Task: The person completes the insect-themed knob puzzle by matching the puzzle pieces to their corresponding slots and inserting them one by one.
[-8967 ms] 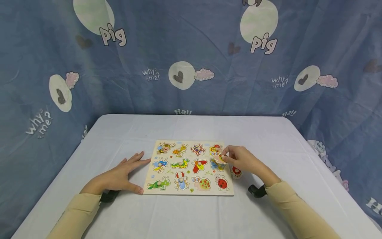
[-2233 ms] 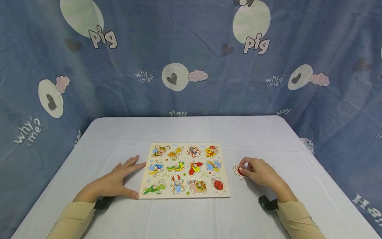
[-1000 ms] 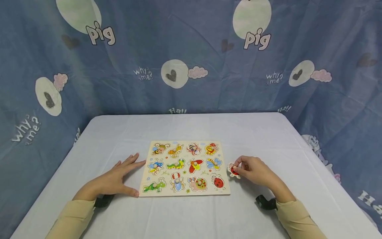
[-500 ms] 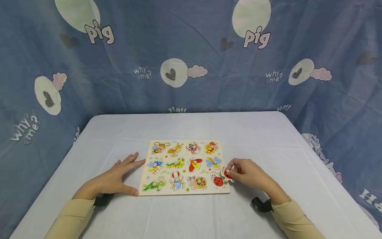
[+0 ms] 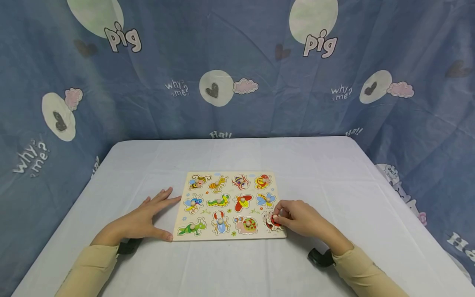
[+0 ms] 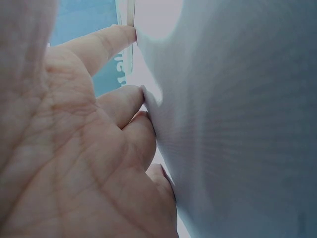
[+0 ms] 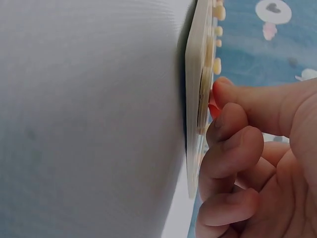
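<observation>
A wooden peg puzzle board [image 5: 230, 236] with several insect pieces lies on the white table. At its front right corner my right hand [image 5: 302, 218] pinches the ladybug puzzle piece [image 5: 268, 222] by its knob, over the printed ladybug spot. The right wrist view shows thumb and forefinger on the knob, with the piece [image 7: 203, 101] close over the board's face, slightly proud of it. My left hand [image 5: 142, 220] lies with spread fingers at the board's left edge, thumb at the front left corner. In the left wrist view its fingertips [image 6: 130, 33] rest on the cloth.
Other pieces sit in the board, such as the snail [image 5: 250, 228], the beetle [image 5: 220, 227] and the dragonfly [image 5: 265, 201], each with a knob. A white cloth [image 5: 230, 268] covers the table. A blue patterned curtain [image 5: 156, 115] hangs behind and at the sides.
My right hand has picked up the ladybug piece right of the board and carried it left over its printed spot. Earlier it placed the dragonfly piece. The left hand keeps its place.
</observation>
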Action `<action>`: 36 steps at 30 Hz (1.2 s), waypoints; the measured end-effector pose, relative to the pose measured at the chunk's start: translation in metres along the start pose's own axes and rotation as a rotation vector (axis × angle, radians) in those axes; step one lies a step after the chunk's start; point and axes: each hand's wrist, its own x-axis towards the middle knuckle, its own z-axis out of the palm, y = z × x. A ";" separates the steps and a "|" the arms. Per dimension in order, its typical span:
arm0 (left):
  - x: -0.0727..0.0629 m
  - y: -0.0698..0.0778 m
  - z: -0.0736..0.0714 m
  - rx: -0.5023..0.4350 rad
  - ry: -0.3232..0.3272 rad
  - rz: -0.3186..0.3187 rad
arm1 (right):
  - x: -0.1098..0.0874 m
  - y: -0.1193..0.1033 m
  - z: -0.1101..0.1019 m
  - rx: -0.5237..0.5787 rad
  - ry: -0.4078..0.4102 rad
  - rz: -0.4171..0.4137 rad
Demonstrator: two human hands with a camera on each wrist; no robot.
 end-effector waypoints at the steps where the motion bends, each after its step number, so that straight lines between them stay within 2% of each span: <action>1: 0.000 0.000 0.000 0.000 0.000 0.000 | 0.000 -0.001 0.000 -0.002 -0.001 -0.002; 21: 0.002 0.000 -0.001 0.011 0.005 0.004 | 0.008 -0.008 0.000 -0.054 -0.045 -0.089; 36: 0.001 -0.001 0.001 0.018 0.014 0.002 | 0.010 -0.010 0.001 -0.033 -0.100 -0.037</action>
